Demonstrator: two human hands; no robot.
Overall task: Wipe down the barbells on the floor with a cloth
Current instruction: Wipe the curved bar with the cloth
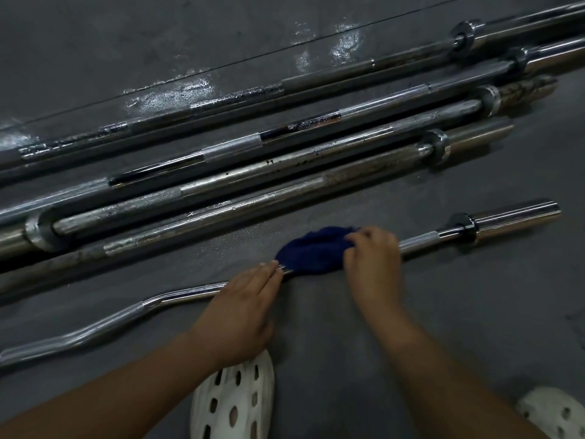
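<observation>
Grey rubbery floor fills the frame, with wet shiny patches in the upper middle. Four long straight barbells lie side by side across the upper half, running from lower left to upper right. Below them lies a curl bar, wavy at lower left, sleeve at right. At centre, the left hand rests flat on this bar, fingers straight and together. The right hand pinches a dark blue cloth bunched around the bar. White perforated clogs show along the bottom edge.
</observation>
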